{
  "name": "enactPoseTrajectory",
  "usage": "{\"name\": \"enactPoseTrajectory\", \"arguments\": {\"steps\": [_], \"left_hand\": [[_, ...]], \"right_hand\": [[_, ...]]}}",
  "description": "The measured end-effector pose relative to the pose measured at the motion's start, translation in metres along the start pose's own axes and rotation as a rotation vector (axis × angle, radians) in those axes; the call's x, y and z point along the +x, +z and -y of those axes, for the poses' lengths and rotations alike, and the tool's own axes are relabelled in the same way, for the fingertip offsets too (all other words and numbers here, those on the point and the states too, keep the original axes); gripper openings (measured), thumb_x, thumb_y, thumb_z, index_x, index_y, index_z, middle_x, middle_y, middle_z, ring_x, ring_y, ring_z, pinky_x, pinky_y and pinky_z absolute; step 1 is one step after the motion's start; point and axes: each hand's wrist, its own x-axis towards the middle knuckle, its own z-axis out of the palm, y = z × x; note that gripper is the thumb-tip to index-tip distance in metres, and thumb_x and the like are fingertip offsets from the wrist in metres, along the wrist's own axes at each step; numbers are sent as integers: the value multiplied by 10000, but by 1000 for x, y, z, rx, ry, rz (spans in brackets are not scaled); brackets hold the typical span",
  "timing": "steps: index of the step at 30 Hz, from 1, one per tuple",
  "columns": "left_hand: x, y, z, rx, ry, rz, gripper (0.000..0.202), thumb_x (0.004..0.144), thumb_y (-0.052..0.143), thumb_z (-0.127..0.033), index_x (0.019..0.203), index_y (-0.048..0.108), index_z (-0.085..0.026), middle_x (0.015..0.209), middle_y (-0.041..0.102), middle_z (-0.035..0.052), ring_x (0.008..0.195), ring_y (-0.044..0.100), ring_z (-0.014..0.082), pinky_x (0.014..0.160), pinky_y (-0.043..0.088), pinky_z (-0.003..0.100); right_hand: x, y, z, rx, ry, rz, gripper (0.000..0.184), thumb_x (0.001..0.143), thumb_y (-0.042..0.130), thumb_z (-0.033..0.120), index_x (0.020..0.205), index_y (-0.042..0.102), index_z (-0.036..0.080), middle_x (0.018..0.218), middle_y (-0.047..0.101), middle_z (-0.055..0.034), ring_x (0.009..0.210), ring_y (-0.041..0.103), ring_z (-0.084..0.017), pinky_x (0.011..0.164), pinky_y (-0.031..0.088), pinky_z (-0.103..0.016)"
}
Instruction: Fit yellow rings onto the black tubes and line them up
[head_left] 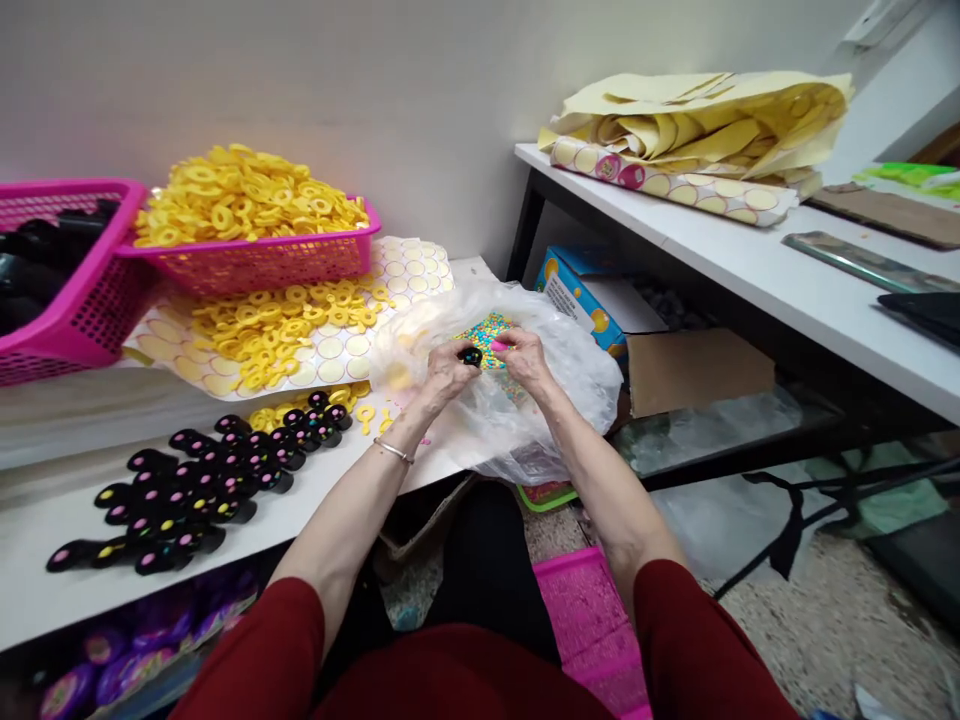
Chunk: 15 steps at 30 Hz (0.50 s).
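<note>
Plain pale wall [420, 90] filling the upper left of the frame. White tabletop [757, 270] on a black frame running along the right. Speckled floor [817, 620] showing at lower right.

- Left hand [444, 375] pinches a small black piece [471, 356] over the open plastic bag [525, 420].
- Right hand [525, 358] is just beside it, a pink bead [498, 346] nipped in its fingers [510, 342].
- Bag sits on the tabletop [45, 540] edge, full of pastel beads [486, 328].
- Black pieces [195, 490] lie in rows on the tabletop, left of the hands.
- Yellow rings [277, 330] are spread on a sticker sheet [405, 268] behind them, more heaped in a pink basket [255, 262].
- Second pink basket [75, 300], far left, holds dark items.
- Folded yellow sheets [697, 120] are piled on the right-hand table [787, 290].
</note>
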Motion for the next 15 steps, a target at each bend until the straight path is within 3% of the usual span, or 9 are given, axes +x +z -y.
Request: {"name": "enactPoseTrajectory", "arguments": {"steps": [2, 4, 7, 9, 10, 12, 13, 15], "left_hand": [[-9, -8, -7, -21, 42, -15, 293, 533, 634, -142, 817, 703, -147, 751, 649, -1, 729, 572, 163, 697, 452, 276], [-23, -23, -14, -25, 90, -48, 290, 545, 645, -142, 829, 700, -158, 797, 659, 6, 761, 578, 166, 714, 459, 278], [-58, -59, -16, 24, 106, -168, 292, 552, 663, -141, 841, 699, -163, 839, 665, 15, 781, 583, 164, 721, 463, 276], [-88, -86, -7, 79, 65, -287, 281, 566, 668, -150, 844, 700, -170, 838, 663, 12, 771, 581, 156, 719, 462, 275], [-104, -99, 1, 100, 31, -347, 279, 566, 672, -155, 843, 702, -176, 837, 662, 10, 770, 580, 156, 711, 461, 274], [-135, -118, 22, 122, -54, -433, 278, 554, 688, -167, 831, 703, -189, 829, 656, 7, 769, 574, 162, 681, 458, 274], [-150, -123, 33, 113, -110, -449, 288, 542, 701, -170, 829, 704, -191, 839, 655, 10, 766, 572, 165, 663, 455, 275], [-175, -127, 54, 85, -211, -467, 303, 515, 719, -170, 817, 703, -190, 844, 651, 17, 708, 554, 156, 630, 450, 283]], "right_hand": [[-1, 5, -10, 64, 134, 31, 125, 665, 569, 234, 717, 657, 162, 700, 585, -10, 719, 521, -179, 708, 416, -318], [-6, 8, -9, 28, 174, -7, 158, 641, 588, 245, 755, 653, 157, 762, 596, -30, 777, 535, -204, 733, 428, -337], [-27, 11, 17, -6, 36, -160, 213, 704, 540, 241, 881, 632, 168, 950, 586, -75, 891, 535, -222, 774, 440, -351], [-51, 17, 44, 68, -69, -184, 200, 772, 486, 229, 926, 605, 187, 969, 567, -72, 868, 535, -200, 762, 444, -337], [-64, 22, 57, 112, -108, -129, 179, 800, 465, 227, 916, 598, 196, 902, 566, -57, 837, 537, -192, 750, 443, -327], [-89, 36, 77, 174, -176, 130, 158, 825, 441, 207, 850, 597, 210, 783, 567, -30, 756, 542, -173, 715, 442, -302], [-99, 43, 82, 146, -208, 256, 153, 815, 452, 186, 816, 602, 210, 776, 574, -30, 755, 546, -171, 719, 438, -296], [-111, 58, 83, -10, -191, 380, 184, 796, 447, 136, 786, 620, 198, 812, 594, -47, 783, 553, -180, 726, 424, -297]]}}
